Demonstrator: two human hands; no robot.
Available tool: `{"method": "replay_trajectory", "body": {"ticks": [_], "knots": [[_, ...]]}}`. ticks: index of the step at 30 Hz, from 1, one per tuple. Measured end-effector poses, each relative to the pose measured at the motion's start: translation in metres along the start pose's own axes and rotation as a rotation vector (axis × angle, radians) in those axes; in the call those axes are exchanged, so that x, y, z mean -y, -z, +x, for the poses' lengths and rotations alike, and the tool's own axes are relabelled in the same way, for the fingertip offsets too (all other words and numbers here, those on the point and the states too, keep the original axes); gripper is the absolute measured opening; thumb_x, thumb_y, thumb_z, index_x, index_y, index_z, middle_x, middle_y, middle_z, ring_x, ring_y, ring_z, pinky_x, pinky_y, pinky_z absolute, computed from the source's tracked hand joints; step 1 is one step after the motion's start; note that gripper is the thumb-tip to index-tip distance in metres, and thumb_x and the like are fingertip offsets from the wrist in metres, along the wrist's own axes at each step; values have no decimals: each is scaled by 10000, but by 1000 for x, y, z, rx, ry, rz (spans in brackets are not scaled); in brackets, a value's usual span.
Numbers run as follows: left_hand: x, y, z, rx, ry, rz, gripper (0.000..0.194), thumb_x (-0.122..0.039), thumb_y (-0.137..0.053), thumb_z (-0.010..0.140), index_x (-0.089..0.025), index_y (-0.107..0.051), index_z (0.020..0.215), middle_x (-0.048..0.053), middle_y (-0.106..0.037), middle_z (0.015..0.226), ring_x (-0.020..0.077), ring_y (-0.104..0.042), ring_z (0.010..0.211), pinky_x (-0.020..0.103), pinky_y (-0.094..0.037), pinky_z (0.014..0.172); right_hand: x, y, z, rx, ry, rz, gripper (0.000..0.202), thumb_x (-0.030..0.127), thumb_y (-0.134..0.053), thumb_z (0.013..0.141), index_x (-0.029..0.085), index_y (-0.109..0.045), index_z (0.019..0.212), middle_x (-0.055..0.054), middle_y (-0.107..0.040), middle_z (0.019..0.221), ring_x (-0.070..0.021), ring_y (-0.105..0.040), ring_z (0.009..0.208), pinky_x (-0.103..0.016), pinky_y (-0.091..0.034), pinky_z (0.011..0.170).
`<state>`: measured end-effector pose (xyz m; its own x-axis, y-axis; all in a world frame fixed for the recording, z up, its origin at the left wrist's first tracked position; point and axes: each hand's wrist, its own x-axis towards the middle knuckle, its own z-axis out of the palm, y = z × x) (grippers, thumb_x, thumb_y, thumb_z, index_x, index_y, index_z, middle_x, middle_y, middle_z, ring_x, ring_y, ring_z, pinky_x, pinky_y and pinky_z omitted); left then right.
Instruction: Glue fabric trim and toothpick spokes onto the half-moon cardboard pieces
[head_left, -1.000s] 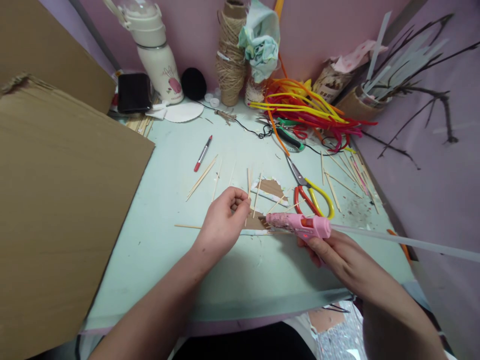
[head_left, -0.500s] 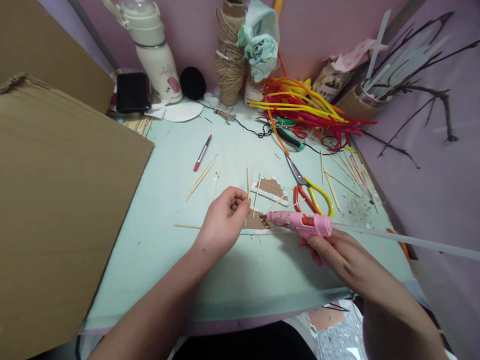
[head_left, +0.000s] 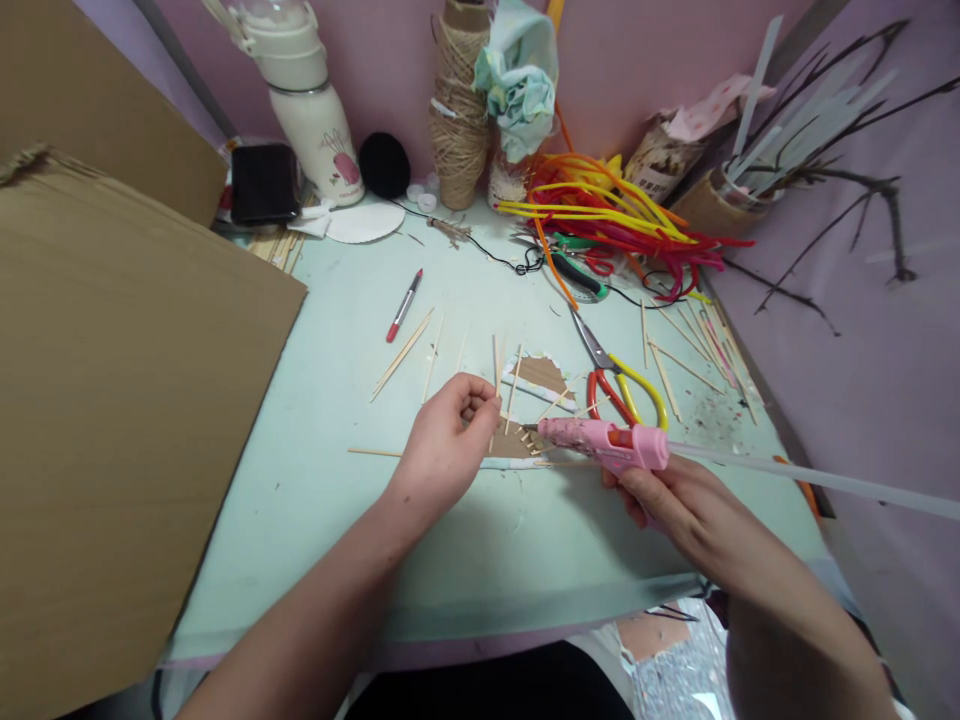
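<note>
My left hand (head_left: 452, 430) pinches thin wooden sticks (head_left: 497, 365) between thumb and fingers, their tips pointing up. Wrapped around the handle of a pink hot glue gun (head_left: 604, 440), my right hand (head_left: 660, 500) holds it level with its nozzle to the left. A long clear glue stick (head_left: 810, 483) runs out of the gun's back. Under the nozzle lies a cardboard piece (head_left: 510, 440) with short sticks on it and a pale rim, partly covered by my left hand. Just behind it is a second cardboard piece (head_left: 541, 374) with a pale, uneven edge.
Scissors (head_left: 619, 375) with red and yellow handles lie behind the glue gun. A red-tipped marker (head_left: 405, 305) and loose sticks (head_left: 401, 357) are farther left. A large cardboard sheet (head_left: 142, 430) borders the left side. Twine (head_left: 457, 110), a bottle (head_left: 315, 120) and colourful pipe cleaners (head_left: 615, 205) line the back.
The glue gun in my right hand has shifted slightly to the right and up, its nozzle still over the cardboard piece. My left hand stays in place with the sticks.
</note>
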<state>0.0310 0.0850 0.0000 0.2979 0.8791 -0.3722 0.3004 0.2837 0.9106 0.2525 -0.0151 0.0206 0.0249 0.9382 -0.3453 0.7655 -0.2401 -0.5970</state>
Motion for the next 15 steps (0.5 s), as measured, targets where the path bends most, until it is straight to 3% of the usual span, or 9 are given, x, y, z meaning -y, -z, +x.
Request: {"method": "replay_trajectory", "body": {"ticks": [15], "knots": [[-1, 0, 0, 4, 12, 1, 96, -300, -511, 874, -215, -528, 832, -26, -596, 734, 116, -491, 612, 260, -373, 601, -3, 0, 1, -15, -1, -12, 521, 589, -357, 958, 229, -535, 627, -6, -587, 589, -167, -551, 567, -290, -430, 566]]}}
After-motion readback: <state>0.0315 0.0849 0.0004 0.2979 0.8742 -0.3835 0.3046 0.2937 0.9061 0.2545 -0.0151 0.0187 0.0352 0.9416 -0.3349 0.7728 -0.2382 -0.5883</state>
